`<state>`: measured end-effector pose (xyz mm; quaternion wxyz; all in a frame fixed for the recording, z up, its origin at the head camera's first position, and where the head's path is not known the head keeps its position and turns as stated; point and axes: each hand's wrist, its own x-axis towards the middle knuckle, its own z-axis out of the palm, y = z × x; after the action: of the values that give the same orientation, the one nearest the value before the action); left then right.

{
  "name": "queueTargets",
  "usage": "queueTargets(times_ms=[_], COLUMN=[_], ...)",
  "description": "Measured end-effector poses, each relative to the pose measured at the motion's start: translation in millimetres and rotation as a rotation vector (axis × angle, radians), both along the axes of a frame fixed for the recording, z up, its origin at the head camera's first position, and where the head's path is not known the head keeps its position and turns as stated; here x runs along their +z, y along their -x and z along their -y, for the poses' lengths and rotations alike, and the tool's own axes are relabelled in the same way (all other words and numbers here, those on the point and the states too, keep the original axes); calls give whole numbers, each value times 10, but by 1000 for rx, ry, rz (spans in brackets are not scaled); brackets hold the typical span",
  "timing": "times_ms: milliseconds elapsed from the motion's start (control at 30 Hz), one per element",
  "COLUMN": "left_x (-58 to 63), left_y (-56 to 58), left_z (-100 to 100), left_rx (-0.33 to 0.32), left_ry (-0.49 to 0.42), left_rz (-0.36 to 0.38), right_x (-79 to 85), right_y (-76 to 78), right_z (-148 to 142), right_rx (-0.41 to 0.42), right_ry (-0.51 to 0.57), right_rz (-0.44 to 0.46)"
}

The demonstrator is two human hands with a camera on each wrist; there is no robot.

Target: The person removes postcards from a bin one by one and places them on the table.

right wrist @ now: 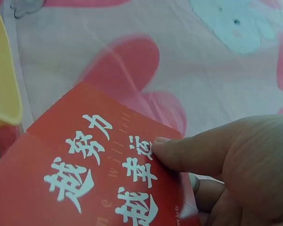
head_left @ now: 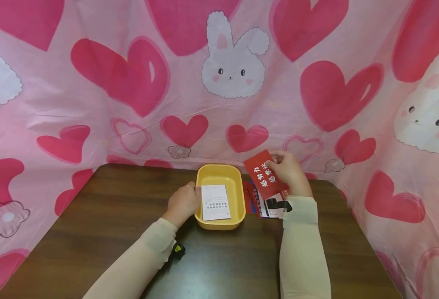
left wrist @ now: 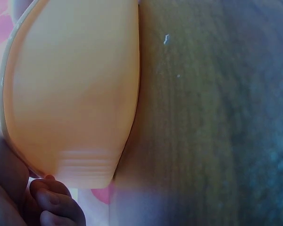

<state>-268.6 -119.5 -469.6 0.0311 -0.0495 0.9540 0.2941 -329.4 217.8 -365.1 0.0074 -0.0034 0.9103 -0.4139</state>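
Observation:
A red card (head_left: 258, 176) with white Chinese characters is pinched between the thumb and fingers of my right hand (head_left: 287, 171). In the right wrist view, the thumb presses on the printed face of the red card (right wrist: 85, 174). My left hand (head_left: 183, 202) grips the left rim of a yellow plastic basin (head_left: 219, 225). The left wrist view shows the fingers curled at the rim beside the wall of the basin (left wrist: 75, 94). Inside the basin lies a white printed card (head_left: 215, 202). Below the held card, several overlapping cards (head_left: 254, 201) in red, blue and white lie on the table.
The dark wooden table (head_left: 122, 232) carries everything. A pink cloth (head_left: 234, 108) with hearts and rabbits hangs behind and at both sides. The black wrist strap with a small yellow-green mark (head_left: 178, 250) sits at the left sleeve.

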Motion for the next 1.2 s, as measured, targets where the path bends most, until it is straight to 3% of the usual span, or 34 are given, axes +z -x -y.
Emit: queueTargets(times_ms=[167,300,600,867,1200], left_x=[-4,-16,9,17,14], left_y=[-6,-1,-1,-8,-6], left_z=[-2,15,37,24,34], left_rx=[7,3,2,5,4], left_ry=[4,5,-2,-9,-13], left_rz=[3,4,13,15,12], right_x=[-35,-102,-464,-719,-943], right_y=[4,23,116,88,154], right_z=[-173,-327,-705,-808,-864], right_rx=[-79,-184,-335,-359,-415], right_ry=[-13,21,33,31,-94], right_rz=[8,76,157,185,261])
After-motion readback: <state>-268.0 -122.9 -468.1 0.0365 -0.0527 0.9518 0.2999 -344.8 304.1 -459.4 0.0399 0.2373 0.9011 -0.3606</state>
